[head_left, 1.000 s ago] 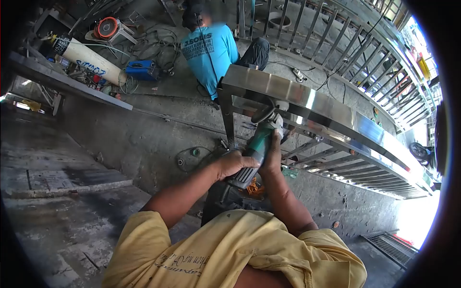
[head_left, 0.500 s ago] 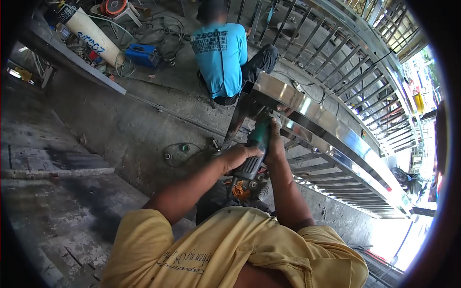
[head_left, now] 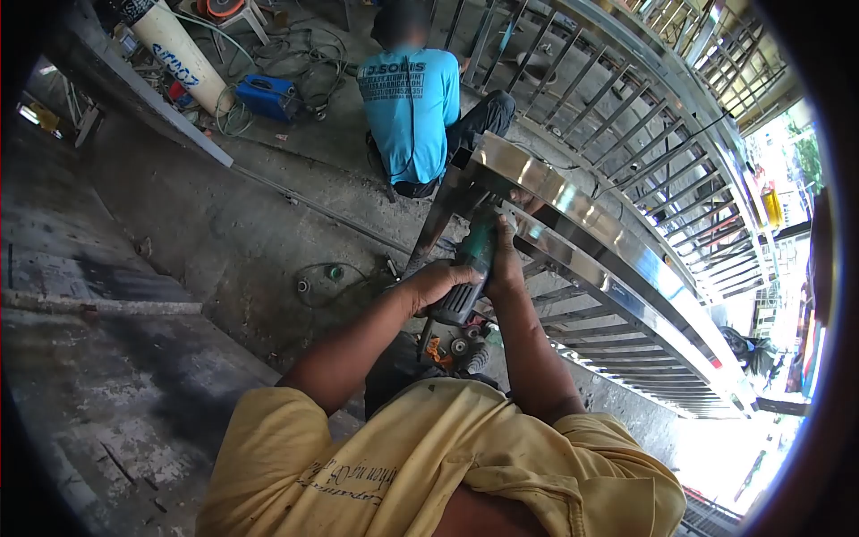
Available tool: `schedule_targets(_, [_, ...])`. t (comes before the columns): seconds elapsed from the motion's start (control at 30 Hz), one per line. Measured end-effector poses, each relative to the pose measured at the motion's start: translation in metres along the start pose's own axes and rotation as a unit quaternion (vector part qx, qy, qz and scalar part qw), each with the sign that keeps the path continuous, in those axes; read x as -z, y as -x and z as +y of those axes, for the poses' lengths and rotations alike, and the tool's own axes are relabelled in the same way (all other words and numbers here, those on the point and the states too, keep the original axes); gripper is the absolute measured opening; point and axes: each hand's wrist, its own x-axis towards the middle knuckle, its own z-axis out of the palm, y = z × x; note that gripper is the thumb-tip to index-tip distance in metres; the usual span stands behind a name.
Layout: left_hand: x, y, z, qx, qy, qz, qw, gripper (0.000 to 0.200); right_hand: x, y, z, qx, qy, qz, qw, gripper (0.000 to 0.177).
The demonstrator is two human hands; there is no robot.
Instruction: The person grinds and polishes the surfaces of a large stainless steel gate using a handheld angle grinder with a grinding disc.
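Observation:
A green and black power tool (head_left: 476, 255) is held between both of my hands, its front end at the inner side of a shiny curved metal railing (head_left: 573, 190). My left hand (head_left: 438, 285) is wrapped round the dark rear body of the tool. Further forward, my right hand (head_left: 506, 255) grips the tool's green part from the right side. The tool's working tip is hidden under the railing's end. A dark cord runs down from the tool's rear.
A person in a blue shirt (head_left: 410, 107) squats beyond the railing's end. Another barred railing (head_left: 626, 116) curves at the upper right. A gas cylinder (head_left: 179, 58), a blue box (head_left: 267, 97) and tangled cables lie at the upper left. Small discs (head_left: 460, 345) lie near my legs.
The view has shifted slightly. The tool's rear has swung a little to the left, with both hands still round it. The person in blue remains squatting.

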Motion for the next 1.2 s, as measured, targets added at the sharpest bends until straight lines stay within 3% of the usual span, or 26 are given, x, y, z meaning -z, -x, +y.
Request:
schedule_targets(0.5, [-0.005, 0.016, -0.009, -0.005, 0.036, -0.045, 0.998, 0.038, 0.001, 0.022, 0.005, 0.009, 0.011, -0.016, 1.000, 0.048])
schedule_targets(0.63, [-0.024, 0.003, -0.026, -0.052, -0.033, -0.049, 0.997, 0.042, 0.020, 0.047, 0.005, 0.035, -0.035, -0.005, 0.999, 0.052])
schedule_targets(0.73, [-0.052, -0.018, -0.042, -0.007, -0.060, -0.064, 0.996, 0.039, 0.046, 0.074, -0.012, 0.017, -0.045, 0.041, 0.998, 0.056])
schedule_targets(0.8, [-0.078, -0.015, -0.032, -0.009, -0.108, -0.098, 0.989, 0.039, 0.072, 0.084, -0.017, 0.060, -0.044, 0.049, 0.996, 0.058])
schedule_targets(0.87, [-0.078, -0.057, -0.074, 0.010, -0.187, -0.098, 0.977, 0.037, 0.120, 0.085, -0.012, 0.098, 0.015, 0.151, 0.984, 0.062])
schedule_targets(0.9, [-0.092, -0.061, -0.075, 0.037, -0.137, -0.136, 0.980, 0.036, 0.107, 0.105, -0.026, 0.087, -0.002, 0.239, 0.967, 0.068])
schedule_targets(0.97, [-0.127, -0.064, -0.082, 0.102, -0.085, -0.167, 0.977, 0.033, 0.156, 0.099, -0.022, 0.099, -0.066, 0.194, 0.974, 0.059])
schedule_targets(1.0, [-0.136, -0.066, -0.084, 0.118, -0.075, -0.159, 0.977, 0.033, 0.132, 0.124, -0.043, 0.114, -0.096, 0.198, 0.969, 0.060])
schedule_targets(1.07, [-0.159, -0.072, -0.086, 0.115, -0.050, -0.154, 0.980, 0.032, 0.136, 0.154, -0.066, 0.117, -0.074, 0.232, 0.963, 0.059])
schedule_targets(1.2, [-0.240, -0.093, -0.114, 0.165, -0.067, -0.213, 0.961, 0.032, 0.213, 0.199, -0.094, 0.157, -0.056, 0.302, 0.938, 0.058])
